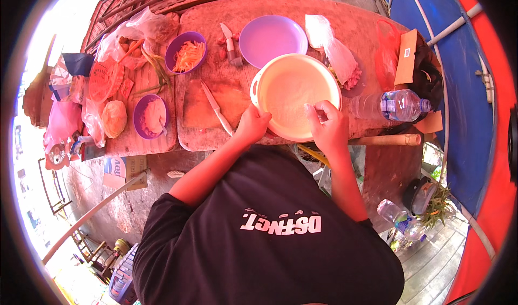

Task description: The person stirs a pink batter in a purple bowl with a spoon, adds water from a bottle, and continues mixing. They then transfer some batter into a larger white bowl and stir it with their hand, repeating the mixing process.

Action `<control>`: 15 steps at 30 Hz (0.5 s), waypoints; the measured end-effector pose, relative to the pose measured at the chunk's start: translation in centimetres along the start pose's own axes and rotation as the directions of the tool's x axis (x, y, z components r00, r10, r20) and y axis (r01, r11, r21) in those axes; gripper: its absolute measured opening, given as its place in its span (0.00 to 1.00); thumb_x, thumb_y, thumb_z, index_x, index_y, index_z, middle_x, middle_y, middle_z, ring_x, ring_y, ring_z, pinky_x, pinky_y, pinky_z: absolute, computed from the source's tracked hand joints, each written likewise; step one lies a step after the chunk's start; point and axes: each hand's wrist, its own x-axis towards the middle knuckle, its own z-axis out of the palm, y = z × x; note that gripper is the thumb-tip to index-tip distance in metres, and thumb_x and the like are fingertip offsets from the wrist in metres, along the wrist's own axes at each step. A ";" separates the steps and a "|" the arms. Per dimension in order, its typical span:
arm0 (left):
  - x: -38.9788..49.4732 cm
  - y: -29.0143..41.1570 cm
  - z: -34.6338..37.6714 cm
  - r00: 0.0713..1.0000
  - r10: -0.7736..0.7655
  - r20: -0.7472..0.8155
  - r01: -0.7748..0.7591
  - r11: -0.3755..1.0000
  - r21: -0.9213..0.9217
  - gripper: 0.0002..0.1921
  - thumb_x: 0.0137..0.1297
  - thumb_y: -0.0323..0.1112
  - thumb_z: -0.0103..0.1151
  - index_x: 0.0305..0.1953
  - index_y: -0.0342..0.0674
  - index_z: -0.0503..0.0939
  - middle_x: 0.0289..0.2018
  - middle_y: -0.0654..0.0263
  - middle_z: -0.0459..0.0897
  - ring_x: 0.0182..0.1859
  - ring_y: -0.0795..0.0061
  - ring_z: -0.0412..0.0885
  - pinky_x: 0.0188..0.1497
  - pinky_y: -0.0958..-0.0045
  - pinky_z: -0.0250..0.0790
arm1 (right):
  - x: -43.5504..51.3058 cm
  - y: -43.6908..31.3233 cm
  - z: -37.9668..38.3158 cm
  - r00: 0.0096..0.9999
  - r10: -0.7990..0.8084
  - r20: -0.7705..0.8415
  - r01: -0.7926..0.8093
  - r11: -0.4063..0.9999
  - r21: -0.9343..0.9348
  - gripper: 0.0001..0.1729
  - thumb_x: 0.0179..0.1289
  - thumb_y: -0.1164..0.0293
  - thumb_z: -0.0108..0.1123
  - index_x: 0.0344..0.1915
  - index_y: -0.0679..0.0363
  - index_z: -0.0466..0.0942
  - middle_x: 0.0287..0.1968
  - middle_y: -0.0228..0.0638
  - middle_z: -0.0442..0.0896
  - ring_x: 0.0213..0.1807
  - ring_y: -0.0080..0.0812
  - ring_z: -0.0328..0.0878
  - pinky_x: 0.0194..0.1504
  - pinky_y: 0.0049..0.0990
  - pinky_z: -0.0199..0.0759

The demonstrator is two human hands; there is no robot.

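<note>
A pale round plastic basin (297, 90) with slotted handles sits at the near edge of the wooden table. My left hand (254, 123) grips its near-left rim, thumb on top. A pale layer, which looks like powder, covers the basin's bottom. Over the near-right part of the basin is my right hand (328, 123), its thumb and fingers pinched together. Whitish matter shows on those fingertips; whether they hold a pinch of it is unclear. Left of the basin, a knife (216, 107) lies across a wooden cutting board (196, 110), its handle towards my left forearm.
Behind the basin are a purple plate (273, 40), a peeler-like knife (228, 37) and a bagged pink item (342, 62). Leftward stand a bowl of orange strips (188, 56), a bowl of white powder with a spoon (149, 116) and plastic bags (133, 33). A water bottle (400, 105) lies right.
</note>
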 end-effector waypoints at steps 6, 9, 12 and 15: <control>-1.2 -0.6 -2.0 0.999 0.043 -0.024 -0.044 0.998 -0.046 0.25 0.79 0.33 0.61 0.70 0.29 0.69 0.41 0.52 0.90 0.33 0.62 0.93 0.27 0.64 0.87 | -0.2 -1.3 3.6 0.950 -0.310 -0.040 0.289 0.921 -0.262 0.12 0.67 0.69 0.73 0.46 0.65 0.87 0.40 0.50 0.91 0.44 0.51 0.90 0.47 0.38 0.82; -2.8 0.0 -5.5 0.994 -0.064 0.090 0.075 0.989 -0.125 0.29 0.80 0.40 0.65 0.73 0.33 0.68 0.41 0.53 0.90 0.33 0.64 0.92 0.30 0.65 0.85 | 0.0 -1.9 5.3 0.962 -0.249 -0.107 0.239 0.966 -0.101 0.11 0.68 0.69 0.72 0.44 0.66 0.86 0.40 0.51 0.90 0.44 0.54 0.89 0.47 0.41 0.82; -5.3 0.4 -11.5 0.993 0.085 -0.076 -0.096 0.984 -0.153 0.24 0.81 0.41 0.64 0.69 0.34 0.75 0.37 0.57 0.90 0.30 0.72 0.89 0.31 0.71 0.81 | 0.0 -1.9 6.4 0.986 -0.144 -0.080 0.087 0.868 -0.490 0.12 0.68 0.67 0.71 0.44 0.64 0.86 0.43 0.53 0.91 0.47 0.57 0.89 0.51 0.46 0.81; -8.9 -0.2 -20.4 0.853 0.405 -0.330 -0.429 0.903 -0.002 0.15 0.81 0.37 0.63 0.60 0.34 0.83 0.32 0.67 0.87 0.25 0.80 0.82 0.27 0.76 0.73 | -0.9 -1.5 7.6 0.978 -0.057 -0.202 -0.030 0.916 -0.400 0.12 0.67 0.66 0.69 0.44 0.63 0.86 0.42 0.54 0.90 0.47 0.59 0.87 0.53 0.50 0.80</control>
